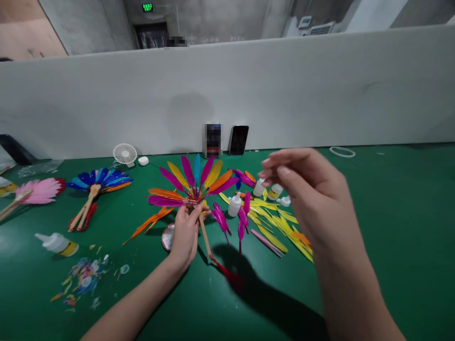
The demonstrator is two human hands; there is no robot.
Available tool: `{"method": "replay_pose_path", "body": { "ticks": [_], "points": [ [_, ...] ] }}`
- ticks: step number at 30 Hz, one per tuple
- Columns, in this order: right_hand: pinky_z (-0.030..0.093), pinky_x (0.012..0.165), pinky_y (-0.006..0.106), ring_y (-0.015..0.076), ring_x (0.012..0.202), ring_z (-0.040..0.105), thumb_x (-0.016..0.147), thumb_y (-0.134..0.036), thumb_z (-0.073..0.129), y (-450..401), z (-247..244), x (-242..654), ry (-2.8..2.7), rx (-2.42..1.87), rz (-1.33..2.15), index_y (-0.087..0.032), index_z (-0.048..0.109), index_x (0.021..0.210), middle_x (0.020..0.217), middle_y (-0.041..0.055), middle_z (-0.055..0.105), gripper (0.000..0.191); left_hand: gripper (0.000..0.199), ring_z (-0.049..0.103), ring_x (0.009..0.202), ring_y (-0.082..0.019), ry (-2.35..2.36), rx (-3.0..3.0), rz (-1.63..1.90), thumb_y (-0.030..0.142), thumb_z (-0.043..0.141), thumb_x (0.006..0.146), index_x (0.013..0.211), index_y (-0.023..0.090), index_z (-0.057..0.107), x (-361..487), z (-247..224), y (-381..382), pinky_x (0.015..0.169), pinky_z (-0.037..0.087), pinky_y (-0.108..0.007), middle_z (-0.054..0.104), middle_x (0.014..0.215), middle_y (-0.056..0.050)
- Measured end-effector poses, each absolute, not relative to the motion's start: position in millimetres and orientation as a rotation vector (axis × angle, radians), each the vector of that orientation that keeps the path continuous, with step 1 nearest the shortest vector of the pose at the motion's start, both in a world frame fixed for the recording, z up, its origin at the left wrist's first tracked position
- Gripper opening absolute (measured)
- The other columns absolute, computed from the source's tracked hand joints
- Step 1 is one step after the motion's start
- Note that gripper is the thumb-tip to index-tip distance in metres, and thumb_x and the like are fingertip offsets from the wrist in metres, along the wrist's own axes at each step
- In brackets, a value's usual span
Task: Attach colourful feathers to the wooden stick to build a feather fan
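Note:
My left hand (186, 232) grips a fan of feathers (197, 175) by its base, where pink, yellow, orange and blue feathers spread upward. A wooden handle (205, 234) slants down from it, with a red tassel (227, 272) at its end. My right hand (307, 182) is raised to the right of the fan, its fingers curled and the fingertips close together; whether something small is between them is too hard to tell. Beneath and left of it lie yellow feathers (270, 220), loose pink feathers (220, 217) and a white glue bottle (234, 205).
At the left are a blue feather fan (94, 182), a pink fan (39, 191), a glue bottle (59, 245) and feather scraps (85, 279). A small fan (125, 154) and a phone (239, 140) stand by the white partition (302, 94).

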State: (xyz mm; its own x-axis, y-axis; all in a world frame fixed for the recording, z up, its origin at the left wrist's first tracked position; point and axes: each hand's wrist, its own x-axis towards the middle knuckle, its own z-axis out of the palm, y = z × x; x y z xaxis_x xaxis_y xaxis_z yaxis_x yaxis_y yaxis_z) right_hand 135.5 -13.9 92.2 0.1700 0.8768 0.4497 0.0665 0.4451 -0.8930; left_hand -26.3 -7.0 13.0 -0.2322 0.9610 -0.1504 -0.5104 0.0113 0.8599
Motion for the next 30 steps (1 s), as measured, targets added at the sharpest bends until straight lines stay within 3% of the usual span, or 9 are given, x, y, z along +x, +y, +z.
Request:
{"method": "replay_pose_path", "body": {
  "ticks": [4,8,17,24,30],
  "points": [
    [0.044,0.089,0.039,0.0198,0.096,0.060,0.072,-0.020,0.049,-13.2,64.9,126.5,-1.067,-0.826,1.357,-0.024,0.055,0.079,0.094,0.0033,0.065,0.010,0.020,0.061,0.065,-0.012,1.030,0.612,1.549,0.020,0.069,0.057,0.068,0.015,0.054,-27.0,12.6,-6.1,0.072,0.048,-0.030,0.059,0.065,0.003],
    [0.038,0.098,0.039,0.0187,0.109,0.055,0.074,-0.023,0.046,-10.2,39.3,114.3,-0.821,-0.732,1.651,-0.024,0.054,0.085,0.102,0.0036,0.067,0.014,0.019,0.060,0.065,-0.012,1.033,0.623,1.581,0.020,0.068,0.059,0.071,0.015,0.054,-29.0,9.9,-3.9,0.072,0.047,-0.030,0.057,0.066,0.004],
    [0.033,0.102,0.046,0.0222,0.109,0.054,0.062,-0.009,0.052,-14.1,22.4,105.7,-0.844,-0.642,1.703,-0.023,0.055,0.083,0.102,0.0032,0.067,0.025,0.017,0.060,0.065,-0.011,1.052,0.620,1.575,0.020,0.067,0.061,0.068,0.016,0.053,-28.5,8.7,-2.3,0.078,0.045,-0.031,0.056,0.065,0.005],
    [0.034,0.103,0.040,0.0199,0.110,0.054,0.056,-0.004,0.054,-14.4,22.7,103.7,-0.833,-0.672,1.717,-0.023,0.057,0.074,0.099,0.0015,0.066,0.026,0.017,0.062,0.067,-0.013,1.052,0.619,1.553,0.019,0.067,0.059,0.069,0.016,0.052,-27.5,8.1,-2.2,0.077,0.045,-0.032,0.057,0.064,0.004],
    [0.033,0.103,0.040,0.0179,0.113,0.051,0.057,-0.003,0.050,-16.9,19.9,101.8,-0.956,-0.667,1.673,-0.027,0.057,0.082,0.109,-0.0013,0.062,0.035,0.022,0.061,0.065,-0.013,1.039,0.611,1.539,0.021,0.068,0.056,0.070,0.016,0.053,-26.9,9.2,-3.0,0.072,0.046,-0.030,0.059,0.065,0.004]
  ]
}}
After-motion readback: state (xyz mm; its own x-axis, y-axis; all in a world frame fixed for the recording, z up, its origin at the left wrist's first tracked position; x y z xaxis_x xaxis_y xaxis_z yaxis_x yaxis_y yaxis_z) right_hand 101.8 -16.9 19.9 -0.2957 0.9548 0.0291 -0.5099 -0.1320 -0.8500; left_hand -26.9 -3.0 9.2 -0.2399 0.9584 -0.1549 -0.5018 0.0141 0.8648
